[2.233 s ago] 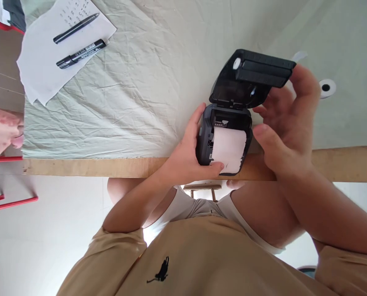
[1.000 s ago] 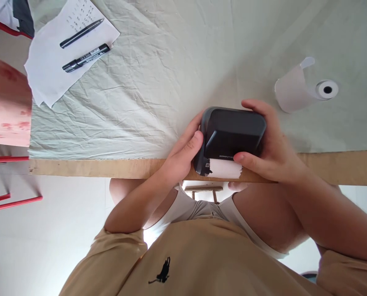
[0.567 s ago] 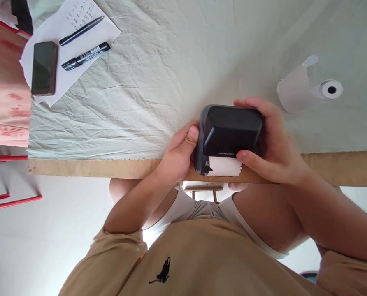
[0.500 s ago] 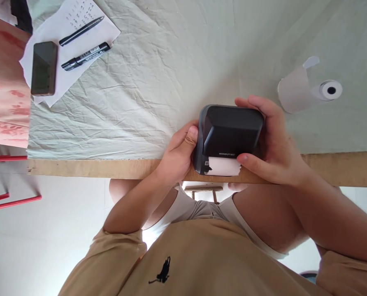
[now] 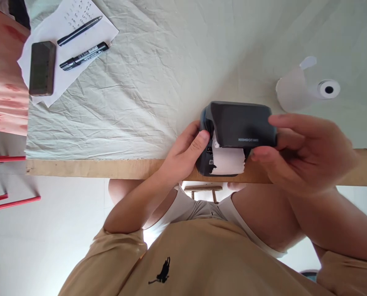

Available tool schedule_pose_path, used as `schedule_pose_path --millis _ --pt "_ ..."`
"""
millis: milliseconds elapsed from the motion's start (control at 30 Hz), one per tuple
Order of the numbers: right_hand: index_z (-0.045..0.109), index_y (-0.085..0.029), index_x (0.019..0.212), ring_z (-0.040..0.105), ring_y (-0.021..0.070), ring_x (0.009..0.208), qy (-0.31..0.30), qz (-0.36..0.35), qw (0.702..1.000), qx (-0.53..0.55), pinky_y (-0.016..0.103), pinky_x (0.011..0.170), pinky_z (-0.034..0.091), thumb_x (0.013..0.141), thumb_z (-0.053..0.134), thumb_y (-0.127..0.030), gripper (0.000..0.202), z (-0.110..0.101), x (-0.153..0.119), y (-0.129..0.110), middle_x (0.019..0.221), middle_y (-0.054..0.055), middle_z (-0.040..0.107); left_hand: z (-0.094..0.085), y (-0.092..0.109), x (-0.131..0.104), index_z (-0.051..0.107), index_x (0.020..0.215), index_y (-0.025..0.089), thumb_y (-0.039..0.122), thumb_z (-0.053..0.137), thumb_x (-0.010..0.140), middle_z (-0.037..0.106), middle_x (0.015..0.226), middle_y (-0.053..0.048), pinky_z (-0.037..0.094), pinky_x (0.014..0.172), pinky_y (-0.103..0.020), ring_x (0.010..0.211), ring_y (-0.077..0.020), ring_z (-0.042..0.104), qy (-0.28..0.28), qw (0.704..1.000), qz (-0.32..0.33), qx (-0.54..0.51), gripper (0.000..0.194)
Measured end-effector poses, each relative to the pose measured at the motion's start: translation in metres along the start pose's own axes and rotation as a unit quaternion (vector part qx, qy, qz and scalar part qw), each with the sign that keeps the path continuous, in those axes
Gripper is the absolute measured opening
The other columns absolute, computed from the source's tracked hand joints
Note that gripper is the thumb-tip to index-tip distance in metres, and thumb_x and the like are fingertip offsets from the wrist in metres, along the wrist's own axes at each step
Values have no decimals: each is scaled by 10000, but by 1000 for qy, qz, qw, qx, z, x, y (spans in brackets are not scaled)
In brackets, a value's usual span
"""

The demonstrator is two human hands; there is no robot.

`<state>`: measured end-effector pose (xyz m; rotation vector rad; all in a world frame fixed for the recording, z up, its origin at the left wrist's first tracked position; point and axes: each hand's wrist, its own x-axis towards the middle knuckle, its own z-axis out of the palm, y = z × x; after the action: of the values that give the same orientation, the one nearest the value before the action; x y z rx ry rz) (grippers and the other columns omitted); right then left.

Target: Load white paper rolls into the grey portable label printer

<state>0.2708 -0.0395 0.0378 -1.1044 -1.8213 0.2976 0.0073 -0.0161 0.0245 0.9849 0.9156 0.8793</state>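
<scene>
A black label printer (image 5: pixel 204 164) rests at the table's front edge, its dark lid (image 5: pixel 242 121) raised part way off the body. White paper (image 5: pixel 229 161) with a torn end hangs out of its front. My left hand (image 5: pixel 188 150) grips the printer's left side, thumb on top. My right hand (image 5: pixel 310 152) is closed on the lid's right end, with fingers at its upper edge and the thumb near its lower corner. The inside of the printer is mostly hidden under the lid.
A partly unrolled white paper roll (image 5: pixel 329 89) lies at the right on the cloth-covered table (image 5: pixel 159 74). At the upper left, a pen (image 5: pixel 79 31), a black marker (image 5: pixel 84 56) and a dark phone (image 5: pixel 42 68) lie on paper sheets (image 5: pixel 69 78). Red metal bars (image 5: pixel 13 203) stand below left.
The printer's lid has come up from its closed position, uncovering more of the paper. My right hand has shifted right, from the printer's side to the lid's end. My left hand still holds the body.
</scene>
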Motion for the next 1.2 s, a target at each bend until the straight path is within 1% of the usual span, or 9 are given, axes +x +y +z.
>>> schedule_pose_path --millis 133,233,367,467,533,733,933,1100,1200 --pt "790 -426 1553 756 170 630 57 55 997 -25 347 497 579 1224 785 -536 347 2 -3 6 1083 4 848 1 0 0 872 1271 268 883 849 1133 944 1330 -55 696 1155 -421 1339 -323 873 1 1000 -3 -5 631" --pt "761 -430 1582 919 249 989 68 1 997 -30 370 653 693 1192 786 -497 396 3 11 9 1319 53 856 1 1 -1 861 1253 260 896 861 1115 937 1289 -62 700 1104 -398 1283 -312 867 -4 1000 -9 2 651" --pt "735 -429 1574 869 343 1460 50 -3 994 -93 514 997 780 1232 642 -443 354 6 25 6 1461 90 814 2 2 -1 847 1244 258 873 865 1126 925 1274 -61 690 1059 -372 1240 -288 853 0 1000 -5 -1 626" --pt "792 -365 1281 861 244 1004 96 -66 985 -126 406 825 686 1200 742 -331 101 10 25 2 1091 22 853 3 3 -1 834 1215 255 884 866 1120 910 1223 -59 683 1009 -366 1191 -281 846 0 1000 5 4 637" --pt "793 -329 1167 793 186 799 72 -104 981 -146 368 722 603 1146 818 -194 139 14 23 -2 951 -34 867 3 5 0 820 1200 251 927 881 1082 899 1187 -64 689 974 -376 1154 -288 843 -4 1000 5 19 688" --pt "881 -275 1086 805 135 774 -62 -73 965 -243 363 629 460 1243 733 -233 221 7 24 -11 1167 -43 982 7 11 0 821 1200 244 997 914 999 892 1148 -86 713 901 -390 1081 -293 833 -5 999 7 40 785" --pt "869 -282 1223 559 159 590 -204 -47 952 -222 359 590 310 1199 712 -286 159 -11 38 -14 843 -15 830 7 12 -3 837 1194 243 962 908 1031 853 1059 -58 710 859 -382 999 -262 819 -4 998 8 55 741" --pt "858 -323 1276 640 173 622 -195 6 967 -165 368 591 417 1165 703 -230 213 -17 34 -26 806 -27 784 1 7 -2 829 1183 238 963 888 1044 902 1180 -79 729 982 -367 1129 -274 859 -21 998 33 49 741" --pt "859 -382 1391 686 173 642 -142 108 983 -47 383 583 532 1189 803 -443 219 -33 26 -23 1010 -1 875 2 7 -3 847 1224 234 962 886 1047 925 1227 -97 738 1028 -386 1182 -300 880 -23 998 38 54 751"
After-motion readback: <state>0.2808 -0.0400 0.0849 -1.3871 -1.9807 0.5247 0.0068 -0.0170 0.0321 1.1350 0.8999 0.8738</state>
